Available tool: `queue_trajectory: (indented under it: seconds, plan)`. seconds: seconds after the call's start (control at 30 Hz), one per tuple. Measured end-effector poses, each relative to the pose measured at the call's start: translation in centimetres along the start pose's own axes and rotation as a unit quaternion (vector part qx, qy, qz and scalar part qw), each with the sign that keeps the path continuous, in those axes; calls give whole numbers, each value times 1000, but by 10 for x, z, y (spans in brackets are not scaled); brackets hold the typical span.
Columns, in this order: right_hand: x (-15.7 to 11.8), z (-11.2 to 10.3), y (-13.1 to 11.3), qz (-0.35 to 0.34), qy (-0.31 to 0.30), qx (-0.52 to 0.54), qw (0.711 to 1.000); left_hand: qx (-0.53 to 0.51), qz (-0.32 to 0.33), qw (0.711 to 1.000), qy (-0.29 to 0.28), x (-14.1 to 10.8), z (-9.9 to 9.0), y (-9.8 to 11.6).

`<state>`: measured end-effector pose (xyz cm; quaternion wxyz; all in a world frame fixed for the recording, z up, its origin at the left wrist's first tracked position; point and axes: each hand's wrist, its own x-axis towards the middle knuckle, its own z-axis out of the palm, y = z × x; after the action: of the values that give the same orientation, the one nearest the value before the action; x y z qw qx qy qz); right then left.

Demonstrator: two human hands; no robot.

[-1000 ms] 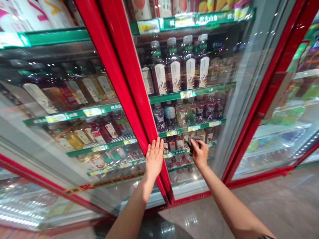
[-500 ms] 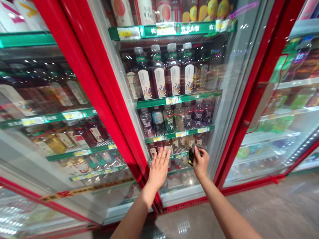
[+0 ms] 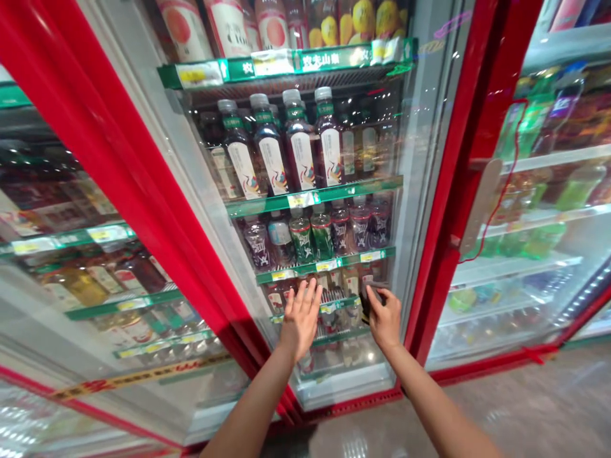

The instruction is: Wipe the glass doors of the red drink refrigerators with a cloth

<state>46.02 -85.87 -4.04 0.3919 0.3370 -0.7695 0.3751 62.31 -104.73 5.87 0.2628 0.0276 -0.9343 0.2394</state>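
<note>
Left hand (image 3: 300, 323) flat, fingers slightly spread, right hand (image 3: 386, 319) pinching a small dark object (image 3: 365, 306). Both at the glass door (image 3: 414, 156), contact unclear; behind it, dark bottles (image 3: 303, 156) upright on a green-edged shelf (image 3: 334, 193).

Dark object (image 3: 365, 305), in the right hand (image 3: 386, 319): largely hidden by the grip; kind not determinable. Left hand (image 3: 301, 316): palm side unseen; contact with the glass door (image 3: 414, 159) cannot be told; lower-shelf bottles (image 3: 275, 300) partly covered behind it. Forearms (image 3: 255, 397): cut off by lower edge. Peach-labelled bottles (image 3: 185, 28), top shelf: caps cut off by upper edge. Price tags (image 3: 301, 200): print too small to read. Bottles at far left (image 3: 19, 215): blurred behind glass, row cut off by left edge.
</note>
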Motion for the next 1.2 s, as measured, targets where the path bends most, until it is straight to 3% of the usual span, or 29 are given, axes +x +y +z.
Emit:
queue_trajectory:
  seconds: [0.1, 0.2, 0.33, 0.4, 0.47, 0.57, 0.63, 0.7, 0.8, 0.9, 1.03, 1.1, 1.2]
  plan:
    - [-13, 1, -3, -72, -71, 11, 995, 4, 52, 999, 6, 18, 3, -8]
    - [8, -4, 6, -107, -99, 5, 989, 0, 85, 996, -8, 37, 14, -12]
    - [30, -13, 43, -13, -11, -10, 1000, -3, 82, 995, -56, 48, 27, -11]
    - [20, -13, 57, 53, 48, -12, 997, -3, 77, 994, -83, 48, 28, -10]
    - [2, -10, 60, 77, 63, -13, 995, -6, 73, 992, -102, 48, 28, -9]
    - [-11, -7, 51, 18, -12, -3, 1000, -17, 63, 992, -111, 49, 31, -7]
    - [-3, -7, 50, -20, -57, 1, 998, -23, 56, 992, -107, 50, 34, -7]
    - [13, -10, 57, -24, -64, -4, 998, -27, 54, 993, -100, 50, 38, -6]
    - [22, -14, 78, 37, -3, -28, 999, -30, 57, 994, -91, 50, 41, -7]
    - [-1, -11, 91, 117, 69, -63, 989, -30, 57, 994, -88, 50, 42, -8]
    - [-21, -6, 94, 73, 37, -64, 995, -32, 57, 994, -85, 50, 43, -10]
    - [-5, -9, 101, 47, 37, -57, 997, -37, 57, 994, -83, 50, 44, -11]
    - [29, -18, 119, 60, 88, -53, 993, -42, 54, 994, -85, 50, 46, -12]
